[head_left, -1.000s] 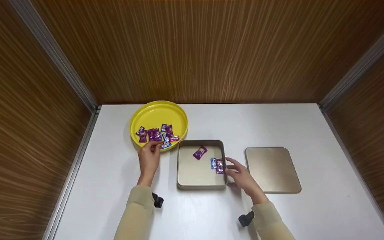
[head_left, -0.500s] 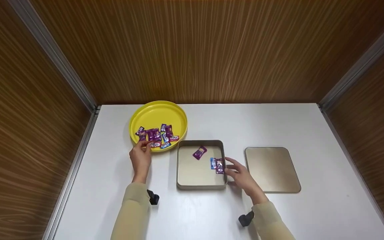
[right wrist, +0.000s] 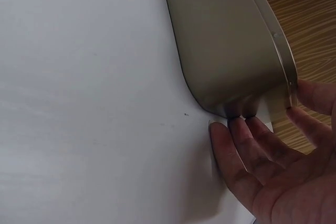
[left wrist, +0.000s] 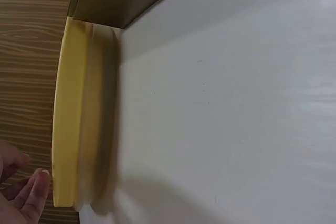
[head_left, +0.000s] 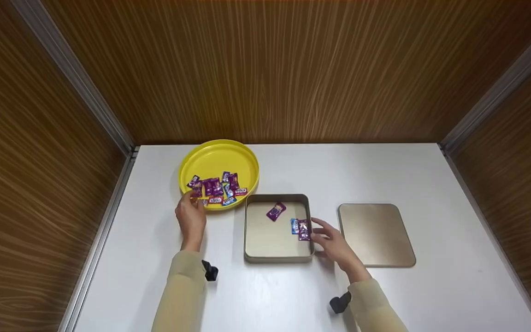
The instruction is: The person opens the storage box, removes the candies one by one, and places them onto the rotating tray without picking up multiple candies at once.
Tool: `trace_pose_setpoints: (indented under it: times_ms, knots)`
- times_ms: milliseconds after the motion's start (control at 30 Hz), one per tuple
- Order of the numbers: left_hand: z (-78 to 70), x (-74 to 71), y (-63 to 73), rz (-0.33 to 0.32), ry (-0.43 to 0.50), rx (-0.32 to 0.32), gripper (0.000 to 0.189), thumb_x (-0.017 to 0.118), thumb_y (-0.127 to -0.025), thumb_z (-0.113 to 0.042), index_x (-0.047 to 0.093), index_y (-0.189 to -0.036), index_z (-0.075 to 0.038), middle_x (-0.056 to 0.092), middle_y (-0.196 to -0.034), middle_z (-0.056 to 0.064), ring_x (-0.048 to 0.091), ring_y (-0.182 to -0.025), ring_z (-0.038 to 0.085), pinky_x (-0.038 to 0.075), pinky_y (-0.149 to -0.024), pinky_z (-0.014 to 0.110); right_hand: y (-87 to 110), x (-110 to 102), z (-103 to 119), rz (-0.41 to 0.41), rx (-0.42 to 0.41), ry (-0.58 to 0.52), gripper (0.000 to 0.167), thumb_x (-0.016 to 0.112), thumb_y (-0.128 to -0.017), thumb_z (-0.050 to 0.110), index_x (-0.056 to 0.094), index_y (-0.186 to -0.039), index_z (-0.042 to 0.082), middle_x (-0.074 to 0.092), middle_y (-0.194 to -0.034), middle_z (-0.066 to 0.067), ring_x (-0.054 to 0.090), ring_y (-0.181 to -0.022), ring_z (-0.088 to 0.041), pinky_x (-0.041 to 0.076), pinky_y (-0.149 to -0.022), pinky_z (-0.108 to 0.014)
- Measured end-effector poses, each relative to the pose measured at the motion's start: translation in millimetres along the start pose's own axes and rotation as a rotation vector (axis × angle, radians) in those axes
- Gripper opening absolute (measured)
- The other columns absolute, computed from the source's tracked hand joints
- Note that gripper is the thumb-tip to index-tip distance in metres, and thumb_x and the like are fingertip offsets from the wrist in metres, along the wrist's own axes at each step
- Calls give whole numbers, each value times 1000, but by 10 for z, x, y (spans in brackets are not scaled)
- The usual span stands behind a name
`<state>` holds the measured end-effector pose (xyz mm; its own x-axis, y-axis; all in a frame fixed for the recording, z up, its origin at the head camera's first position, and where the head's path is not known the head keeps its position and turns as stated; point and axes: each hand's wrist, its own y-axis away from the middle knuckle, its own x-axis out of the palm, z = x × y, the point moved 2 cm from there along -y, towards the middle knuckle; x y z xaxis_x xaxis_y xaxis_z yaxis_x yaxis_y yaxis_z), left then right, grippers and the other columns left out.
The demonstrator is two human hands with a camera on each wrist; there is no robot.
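My left hand [head_left: 191, 220] reaches over the front left rim of a round yellow tray [head_left: 221, 157]. Its fingertips are close to a purple wrapped candy [head_left: 196, 189]. In the left wrist view the thumb and fingers stand apart with nothing seen between them. Several purple, blue and red candies lie in the front half of the tray. An open square tin [head_left: 272, 242] holds a purple candy [head_left: 276, 211] and, at its right wall, a blue candy [head_left: 294, 226] beside another purple one [head_left: 304, 230]. My right hand [head_left: 335, 243] touches the tin's right wall with extended fingertips.
A flat metal lid [head_left: 378, 235] lies to the right of the tin on the white table [head_left: 459, 286]. Wood-grain panels [head_left: 265, 74] enclose the back and both sides. The tray and the tin stand close together.
My left hand has moved left along the tray's front, uncovering red-wrapped candies there. My right hand and the tin have stayed in place.
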<state>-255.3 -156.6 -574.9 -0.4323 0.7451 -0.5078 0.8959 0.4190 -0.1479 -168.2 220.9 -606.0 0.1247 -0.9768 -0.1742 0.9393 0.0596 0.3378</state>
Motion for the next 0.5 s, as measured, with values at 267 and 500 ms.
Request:
trace_pose_setpoints:
  times_ms: [267,500]
  knots:
    - [-139,51,93,17,18,157,29,65,-87,3,64,-116,7,62,-112,23,61,-100,36,52,-83,42,0,4,9,10,-14,-15,52,58,-98,10,43,-148,12,48,-136,-27,50,-122,-46,52,-86,-56]
    - [-348,148,292,108,-23,297,25,70,-86,-1,67,-111,2,61,-114,17,62,-98,34,53,-84,43,58,29,109,8,-11,-10,52,56,-99,7,40,-149,9,48,-136,-28,49,-122,-48,51,-87,-58]
